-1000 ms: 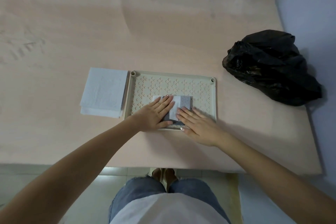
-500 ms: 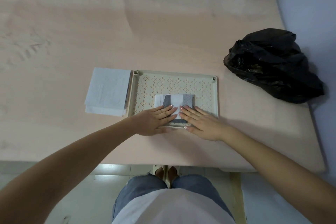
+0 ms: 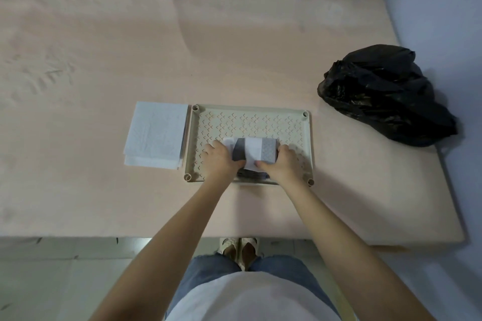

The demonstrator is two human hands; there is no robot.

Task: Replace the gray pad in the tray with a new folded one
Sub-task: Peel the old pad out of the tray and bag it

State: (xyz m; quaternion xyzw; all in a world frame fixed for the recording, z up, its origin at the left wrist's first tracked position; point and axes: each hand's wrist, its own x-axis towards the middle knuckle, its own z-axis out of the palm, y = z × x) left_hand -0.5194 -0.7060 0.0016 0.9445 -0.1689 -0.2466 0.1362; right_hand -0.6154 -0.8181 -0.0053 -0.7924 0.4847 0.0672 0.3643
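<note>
at the lower centre of the frame, the left hand (image 3: 221,159) and right hand (image 3: 283,163) grip the folded gray pad (image 3: 254,152) from either side over the cream tray (image 3: 250,114), white pads (image 3: 156,135) stacked just left.

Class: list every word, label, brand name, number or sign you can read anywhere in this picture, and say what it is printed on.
None can be read.
The tray shows only a cut-out chevron pattern, no lettering.
The gray pad, the stack of white pads and the black bag show no print.
</note>
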